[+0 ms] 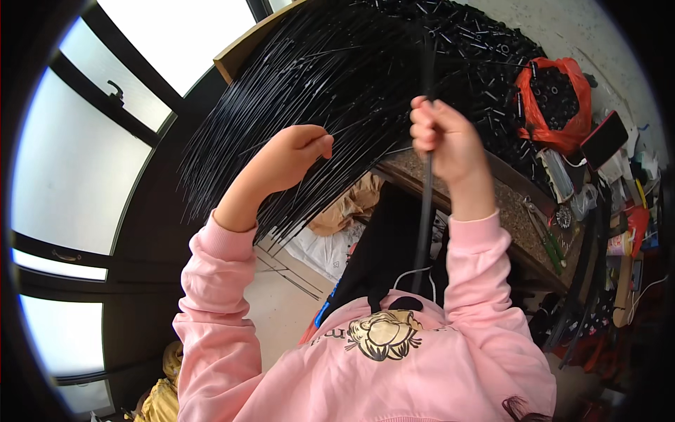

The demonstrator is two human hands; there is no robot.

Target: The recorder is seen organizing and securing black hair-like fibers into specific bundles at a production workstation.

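My right hand [448, 137] is closed in a fist around a long thin black rod [426, 204]. The rod stands nearly upright in view, blurred by motion, and runs from above the fist down toward my lap. My left hand [292, 156] is bent at the wrist with its fingers curled under. What it holds, if anything, is hidden. Behind and below the left hand spreads a large bundle of long thin black rods [246, 116], their ends jutting past the table edge. Beyond the right hand lies a heap of short black tube pieces [478, 49].
A red plastic bag [526, 112] full of small black parts stands at the right. Near it are a phone [605, 141] and a green-handled tool [552, 253] on the speckled tabletop [520, 228]. Dark-framed windowed doors [77, 155] line the left. Brown paper [348, 207] lies below the table.
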